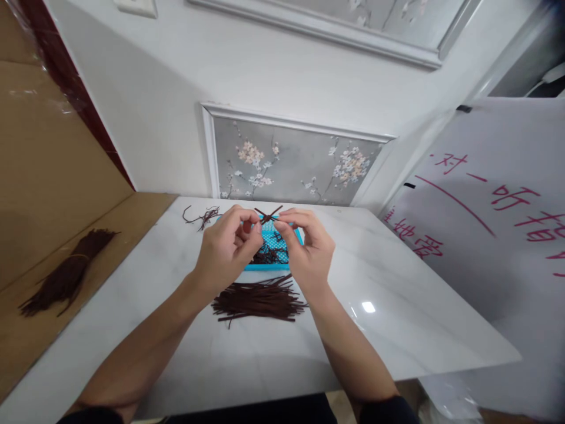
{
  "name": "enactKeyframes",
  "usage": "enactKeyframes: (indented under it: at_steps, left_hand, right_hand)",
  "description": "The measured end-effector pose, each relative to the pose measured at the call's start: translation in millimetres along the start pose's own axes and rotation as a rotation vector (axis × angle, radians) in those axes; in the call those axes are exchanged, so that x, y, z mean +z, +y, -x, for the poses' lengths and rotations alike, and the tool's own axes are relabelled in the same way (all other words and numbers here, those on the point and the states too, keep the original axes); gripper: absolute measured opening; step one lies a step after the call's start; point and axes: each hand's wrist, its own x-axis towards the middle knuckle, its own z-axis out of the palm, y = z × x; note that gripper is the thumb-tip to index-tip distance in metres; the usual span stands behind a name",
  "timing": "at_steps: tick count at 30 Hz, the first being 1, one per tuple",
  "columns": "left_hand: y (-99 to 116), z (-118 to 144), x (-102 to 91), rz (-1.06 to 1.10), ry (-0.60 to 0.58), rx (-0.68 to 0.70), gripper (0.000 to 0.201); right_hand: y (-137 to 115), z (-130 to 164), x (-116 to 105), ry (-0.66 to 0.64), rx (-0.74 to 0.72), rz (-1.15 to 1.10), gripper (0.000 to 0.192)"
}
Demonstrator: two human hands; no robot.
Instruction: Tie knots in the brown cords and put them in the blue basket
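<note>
Between my two hands is a small knotted brown cord (268, 218), its two loose ends sticking up in a V. My left hand (232, 238) pinches one side of it between thumb and forefinger. On the other side, my right hand (308, 238) pinches it the same way. Directly beneath the hands sits a blue mesh basket (267, 267) holding a tangle of dark brown knotted pieces (268, 255). Nearer to me, a flat pile of straight brown cords (258, 299) lies crosswise on the white table.
A few loose thin strands (206, 217) lie behind my left hand. A banded bundle of brown cords (73, 271) rests on cardboard (128, 221) at the left. The white marbled table (379, 306) meets a panelled wall; a board with red writing (494, 235) stands at the right.
</note>
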Motion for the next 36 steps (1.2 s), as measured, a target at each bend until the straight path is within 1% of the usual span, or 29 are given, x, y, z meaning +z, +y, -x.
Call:
enactKeyframes:
  at_steps: [2, 4, 8, 11, 15, 18, 20, 22, 24, 26, 28, 30, 33, 36]
  left_hand:
    - [0.1, 0.4, 1.0, -0.005, -0.002, 0.011, 0.004]
    - [0.6, 0.3, 2.3, -0.04, -0.005, 0.045, 0.004]
    - [1.9, -0.3, 3.1, -0.095, -0.013, 0.147, 0.006]
    - [3.0, -0.6, 3.2, -0.095, 0.006, 0.19, 0.008]
    - [3.2, -1.3, 5.3, -0.147, 0.025, 0.2, 0.007]
    - [0.7, -2.3, 7.2, -0.241, 0.04, 0.284, 0.002]
    - [-2.5, -2.5, 7.5, -0.257, 0.064, 0.332, 0.008]
    - [-6.6, -2.0, 7.2, -0.235, 0.102, 0.322, 0.012]
    - [-10.7, -0.7, 7.4, -0.175, 0.145, 0.264, 0.017]
    - [-13.9, 0.9, 9.1, -0.088, 0.175, 0.186, 0.021]
    - [-15.6, 2.5, 12.7, -0.003, 0.198, 0.129, 0.024]
    - [-16.0, 3.8, 17.4, 0.057, 0.207, 0.113, 0.025]
    - [-16.2, 5.3, 23.1, 0.098, 0.194, 0.142, 0.025]
    - [-18.4, 6.6, 24.5, 0.122, 0.148, 0.17, 0.025]
  right_hand:
    - [1.2, 1.7, 3.1, -0.033, 0.089, -0.077, 0.009]
    - [2.1, 3.1, 5.4, -0.026, 0.138, -0.128, 0.012]
    - [1.2, 4.5, 6.9, 0.018, 0.155, -0.143, 0.003]
    - [-1.2, 4.7, 7.1, 0.041, 0.181, -0.138, 0.003]
    - [-2.9, 4.4, 9.3, 0.04, 0.24, -0.213, 0.002]
    - [-2.1, 5.2, 10.7, 0.036, 0.254, -0.217, 0.003]
    - [-1.9, 5.8, 10.1, 0.011, 0.22, -0.154, 0.005]
    - [-2.6, 5.7, 8.0, -0.026, 0.159, -0.046, 0.009]
    - [-4.0, 4.6, 5.1, -0.05, 0.101, 0.064, 0.012]
    - [-5.3, 3.7, 3.3, -0.053, 0.07, 0.122, 0.013]
    - [-5.8, 4.4, 4.2, -0.05, 0.06, 0.108, 0.012]
    - [-5.1, 7.2, 7.7, -0.058, 0.07, 0.053, 0.012]
    - [-2.6, 12.0, 14.1, -0.075, 0.133, -0.034, 0.01]
    - [0.2, 13.2, 16.1, -0.078, 0.185, -0.073, 0.012]
